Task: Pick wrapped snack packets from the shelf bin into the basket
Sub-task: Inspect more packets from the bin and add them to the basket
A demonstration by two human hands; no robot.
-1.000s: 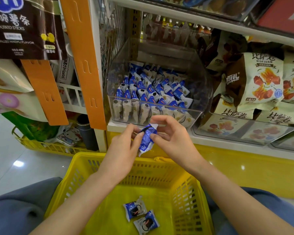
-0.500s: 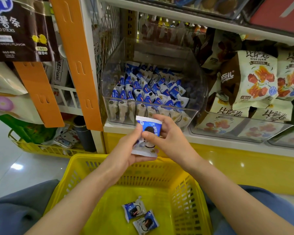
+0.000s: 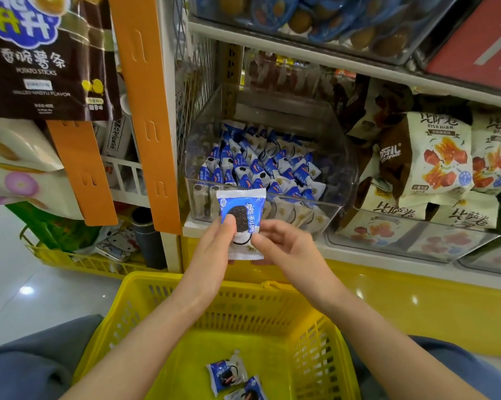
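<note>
Both hands hold one blue-and-white snack packet [image 3: 241, 215] upright, face toward the camera, in front of the clear shelf bin [image 3: 327, 216]. The left hand [image 3: 214, 251] pinches its lower left part, thumb pressed on the printed biscuit, with its fingers hidden behind the wrapper. The right hand [image 3: 286, 246] pinches the lower right edge with its fingertips, the rest of the fingers loosely curled. At 12 o'clock from the packet, the bin holds many like packets. At 6 o'clock lies the yellow basket [image 3: 145, 287], with two packets [image 3: 227, 373] on its floor.
</note>
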